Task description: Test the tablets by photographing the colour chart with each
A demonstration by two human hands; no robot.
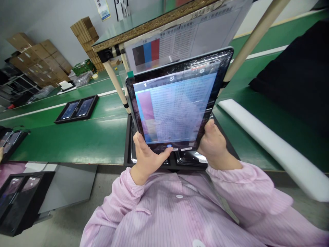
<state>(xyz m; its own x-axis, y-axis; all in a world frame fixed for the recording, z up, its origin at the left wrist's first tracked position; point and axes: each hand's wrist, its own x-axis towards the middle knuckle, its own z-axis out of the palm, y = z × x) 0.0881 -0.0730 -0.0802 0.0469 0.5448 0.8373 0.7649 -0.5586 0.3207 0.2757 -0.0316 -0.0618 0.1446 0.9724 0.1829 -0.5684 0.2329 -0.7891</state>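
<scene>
Green bench (77, 137) below. Both hands clamp tablet (177, 103) upright above black tray (128, 144): left hand (146, 159) at bottom corner, thumb on glass; right hand (214, 145) under opposite corner. Rigid, slick, likely fragile (edges safest).

Tablet (177, 103): upright, above a tray (128, 144) at the near edge of the desk (84, 137). Left hand (146, 159) at its lower left corner, right hand (214, 145) at its lower right. Chart sheet (190, 37): behind the tablet. Second tray (77, 109): left, farther back. Foam strip (269, 140): right. Cartons (38, 56): far left, behind the desk.
</scene>
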